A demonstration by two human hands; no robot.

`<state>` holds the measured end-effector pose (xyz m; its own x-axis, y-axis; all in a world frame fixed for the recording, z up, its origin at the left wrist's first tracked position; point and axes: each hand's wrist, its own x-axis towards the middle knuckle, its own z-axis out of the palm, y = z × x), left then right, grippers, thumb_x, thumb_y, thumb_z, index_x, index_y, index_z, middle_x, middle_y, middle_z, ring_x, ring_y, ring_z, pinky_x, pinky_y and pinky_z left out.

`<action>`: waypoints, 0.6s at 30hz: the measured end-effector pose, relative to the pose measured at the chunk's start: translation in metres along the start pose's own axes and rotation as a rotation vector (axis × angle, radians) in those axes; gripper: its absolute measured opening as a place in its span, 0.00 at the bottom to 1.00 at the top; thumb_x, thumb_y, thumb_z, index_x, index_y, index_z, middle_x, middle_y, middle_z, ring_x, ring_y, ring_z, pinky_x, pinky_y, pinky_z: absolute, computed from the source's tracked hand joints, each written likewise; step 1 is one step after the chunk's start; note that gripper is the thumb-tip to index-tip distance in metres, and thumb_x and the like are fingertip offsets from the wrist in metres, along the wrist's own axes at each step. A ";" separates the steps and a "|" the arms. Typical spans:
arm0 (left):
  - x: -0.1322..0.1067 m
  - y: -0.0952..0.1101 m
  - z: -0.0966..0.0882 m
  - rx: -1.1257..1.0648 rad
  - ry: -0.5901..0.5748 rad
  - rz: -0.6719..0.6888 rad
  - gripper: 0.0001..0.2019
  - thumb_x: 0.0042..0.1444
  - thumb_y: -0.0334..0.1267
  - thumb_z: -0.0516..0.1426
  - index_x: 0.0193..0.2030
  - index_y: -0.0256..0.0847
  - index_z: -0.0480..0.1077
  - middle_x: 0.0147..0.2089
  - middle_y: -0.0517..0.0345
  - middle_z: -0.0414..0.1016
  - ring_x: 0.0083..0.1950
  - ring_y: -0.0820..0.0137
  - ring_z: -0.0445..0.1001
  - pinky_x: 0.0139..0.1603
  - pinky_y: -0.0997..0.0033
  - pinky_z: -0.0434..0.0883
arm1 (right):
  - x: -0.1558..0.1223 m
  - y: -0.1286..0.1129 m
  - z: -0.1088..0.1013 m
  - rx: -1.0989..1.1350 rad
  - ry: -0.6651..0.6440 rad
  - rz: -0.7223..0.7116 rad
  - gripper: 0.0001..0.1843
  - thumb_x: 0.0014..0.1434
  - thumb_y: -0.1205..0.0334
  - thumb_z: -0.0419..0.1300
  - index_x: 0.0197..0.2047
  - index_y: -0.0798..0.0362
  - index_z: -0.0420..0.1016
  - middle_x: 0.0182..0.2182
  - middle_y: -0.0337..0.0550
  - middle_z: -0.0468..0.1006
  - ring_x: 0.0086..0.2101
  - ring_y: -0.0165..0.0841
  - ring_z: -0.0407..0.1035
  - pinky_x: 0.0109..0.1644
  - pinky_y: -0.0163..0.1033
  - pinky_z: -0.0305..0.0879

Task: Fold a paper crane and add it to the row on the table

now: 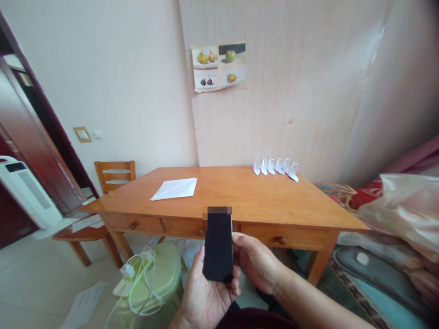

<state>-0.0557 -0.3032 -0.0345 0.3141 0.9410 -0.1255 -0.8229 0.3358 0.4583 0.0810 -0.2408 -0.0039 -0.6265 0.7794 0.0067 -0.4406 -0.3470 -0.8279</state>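
Observation:
A black phone (218, 249) stands upright in front of me, screen dark. My left hand (202, 292) cradles its lower end from below, fingers wrapped round it. My right hand (255, 262) grips its right edge, thumb and fingers closed on it. Both hands hover in front of the near edge of a wooden table (240, 201).
A printed sheet (174, 188) lies on the table's left; several folded white paper pieces (276, 167) line its far edge. A wooden chair (103, 201) stands at left, a green stool (161, 278) with white cables below, bedding (394, 237) at right, paper (84, 304) on the floor.

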 end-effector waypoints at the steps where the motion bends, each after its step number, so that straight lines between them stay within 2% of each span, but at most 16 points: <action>1: 0.000 0.000 0.000 -0.001 -0.002 0.000 0.27 0.67 0.56 0.49 0.50 0.31 0.74 0.36 0.42 0.79 0.32 0.63 0.77 0.37 0.65 0.71 | 0.000 0.000 0.000 -0.007 -0.009 0.008 0.18 0.63 0.48 0.59 0.40 0.57 0.74 0.29 0.43 0.76 0.23 0.29 0.65 0.29 0.34 0.62; 8: 0.003 0.002 0.000 -0.016 -0.036 0.022 0.27 0.67 0.56 0.49 0.50 0.30 0.75 0.39 0.40 0.80 0.37 0.61 0.78 0.41 0.63 0.72 | 0.003 0.006 -0.004 -0.061 -0.040 0.016 0.23 0.65 0.46 0.54 0.46 0.58 0.74 0.28 0.43 0.76 0.16 0.25 0.59 0.19 0.34 0.58; 12: 0.003 0.002 0.001 -0.008 -0.051 0.053 0.24 0.68 0.54 0.50 0.51 0.34 0.75 0.40 0.43 0.81 0.37 0.62 0.79 0.42 0.62 0.72 | 0.002 0.009 -0.005 -0.139 -0.035 -0.014 0.16 0.60 0.54 0.62 0.46 0.56 0.75 0.26 0.38 0.74 0.16 0.24 0.58 0.17 0.31 0.57; 16: 0.002 0.001 0.004 -0.027 -0.024 0.100 0.20 0.68 0.50 0.51 0.53 0.37 0.74 0.43 0.49 0.81 0.37 0.63 0.79 0.41 0.62 0.73 | -0.001 0.010 -0.001 -0.230 -0.029 -0.031 0.17 0.56 0.61 0.66 0.49 0.54 0.75 0.32 0.40 0.77 0.18 0.23 0.61 0.18 0.30 0.59; 18: 0.002 0.002 0.005 -0.032 -0.006 0.108 0.19 0.68 0.50 0.52 0.52 0.38 0.74 0.44 0.50 0.81 0.37 0.63 0.79 0.40 0.62 0.73 | -0.001 0.011 0.000 -0.266 -0.013 -0.026 0.17 0.54 0.63 0.67 0.48 0.53 0.75 0.32 0.39 0.77 0.18 0.23 0.61 0.18 0.30 0.58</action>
<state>-0.0541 -0.3007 -0.0296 0.2258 0.9715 -0.0714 -0.8666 0.2338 0.4407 0.0763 -0.2454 -0.0128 -0.6260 0.7790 0.0354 -0.2730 -0.1764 -0.9457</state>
